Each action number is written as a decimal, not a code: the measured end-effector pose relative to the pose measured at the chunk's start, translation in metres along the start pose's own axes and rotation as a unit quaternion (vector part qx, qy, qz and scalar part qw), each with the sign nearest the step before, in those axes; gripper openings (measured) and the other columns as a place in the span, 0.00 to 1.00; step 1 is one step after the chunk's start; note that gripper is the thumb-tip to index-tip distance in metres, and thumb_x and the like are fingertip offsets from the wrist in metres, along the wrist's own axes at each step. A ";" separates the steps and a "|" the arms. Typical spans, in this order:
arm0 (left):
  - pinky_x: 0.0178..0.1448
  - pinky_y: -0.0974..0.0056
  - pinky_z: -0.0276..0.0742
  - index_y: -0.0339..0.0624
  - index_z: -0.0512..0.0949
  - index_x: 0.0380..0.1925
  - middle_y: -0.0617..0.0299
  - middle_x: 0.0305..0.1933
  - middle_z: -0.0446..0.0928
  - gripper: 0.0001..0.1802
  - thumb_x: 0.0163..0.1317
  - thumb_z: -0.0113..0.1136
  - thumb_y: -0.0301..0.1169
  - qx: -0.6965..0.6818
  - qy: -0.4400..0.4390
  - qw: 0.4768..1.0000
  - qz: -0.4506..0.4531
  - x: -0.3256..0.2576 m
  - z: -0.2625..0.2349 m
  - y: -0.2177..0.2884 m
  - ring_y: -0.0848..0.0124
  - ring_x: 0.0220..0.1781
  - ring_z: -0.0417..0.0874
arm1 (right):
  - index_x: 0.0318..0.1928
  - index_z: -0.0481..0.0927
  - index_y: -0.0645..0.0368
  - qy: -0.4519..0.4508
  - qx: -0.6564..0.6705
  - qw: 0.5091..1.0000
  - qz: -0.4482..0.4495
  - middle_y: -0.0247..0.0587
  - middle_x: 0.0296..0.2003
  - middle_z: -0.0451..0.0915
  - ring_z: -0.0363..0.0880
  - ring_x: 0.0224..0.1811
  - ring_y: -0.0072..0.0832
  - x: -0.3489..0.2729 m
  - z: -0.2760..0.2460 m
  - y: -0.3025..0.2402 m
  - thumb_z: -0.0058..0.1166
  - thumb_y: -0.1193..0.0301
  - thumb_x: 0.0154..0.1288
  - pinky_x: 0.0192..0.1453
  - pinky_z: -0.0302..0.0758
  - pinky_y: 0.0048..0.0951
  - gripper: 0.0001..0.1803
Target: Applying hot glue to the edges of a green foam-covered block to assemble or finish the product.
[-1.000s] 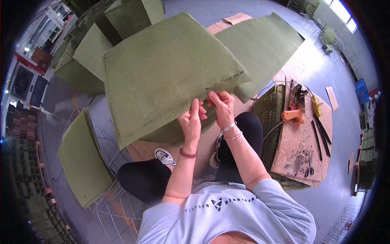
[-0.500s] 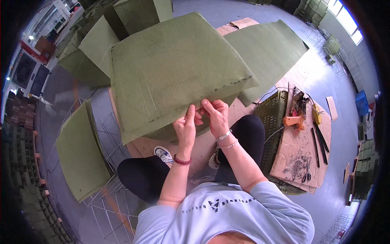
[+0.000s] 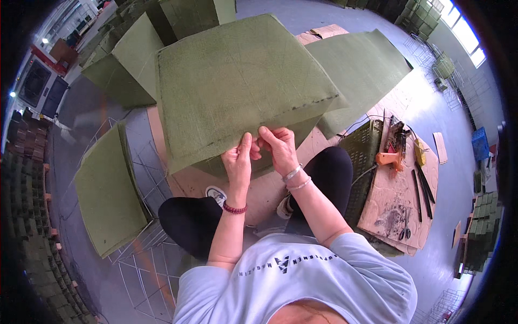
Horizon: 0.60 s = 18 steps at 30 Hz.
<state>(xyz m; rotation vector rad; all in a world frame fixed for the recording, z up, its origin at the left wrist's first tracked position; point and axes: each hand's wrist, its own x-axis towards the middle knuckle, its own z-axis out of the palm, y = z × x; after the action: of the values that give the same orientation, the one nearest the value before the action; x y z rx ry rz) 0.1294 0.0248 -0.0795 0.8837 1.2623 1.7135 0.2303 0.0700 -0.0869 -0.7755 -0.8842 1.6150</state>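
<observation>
A large box-shaped piece of olive-green sheet material (image 3: 243,81) stands in front of my knees, its broad top panel toward me. Dark marks run along its right-hand near edge. At the middle of the near edge, my left hand (image 3: 237,162) pinches the sheet's rim between thumb and fingers. Close beside it, my right hand (image 3: 279,148) pinches the same edge, thumb on top. The fingertips under the rim are partly hidden. Below the edge, the box's front side shows in shadow.
Flat green sheets (image 3: 110,189) lean on a wire frame (image 3: 143,270) at left. Another green sheet (image 3: 361,75) lies behind right. On cardboard (image 3: 391,210) at right rest an orange glue gun (image 3: 389,158), a yellow-handled tool (image 3: 420,153), black sticks (image 3: 424,191) and scissors (image 3: 404,233).
Both hands have shifted slightly up and left along with the near edge. The box's near-left corner sits higher, and more of its front side shows.
</observation>
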 end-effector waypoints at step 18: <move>0.26 0.74 0.72 0.33 0.79 0.30 0.63 0.23 0.78 0.15 0.65 0.57 0.37 0.016 -0.008 1.000 0.008 -0.002 0.001 -0.003 0.78 0.21 0.76 | 0.28 0.82 0.62 0.005 -0.037 0.999 -0.019 0.34 0.22 0.80 0.73 0.22 0.17 0.005 -0.018 0.001 0.57 0.63 0.63 0.27 0.65 0.20 0.14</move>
<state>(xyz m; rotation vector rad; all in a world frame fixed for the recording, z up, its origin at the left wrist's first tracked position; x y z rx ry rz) 0.1320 0.0239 -0.0823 0.9270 1.2773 1.6999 0.2439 0.0777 -0.0968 -0.8141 -0.9508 1.5504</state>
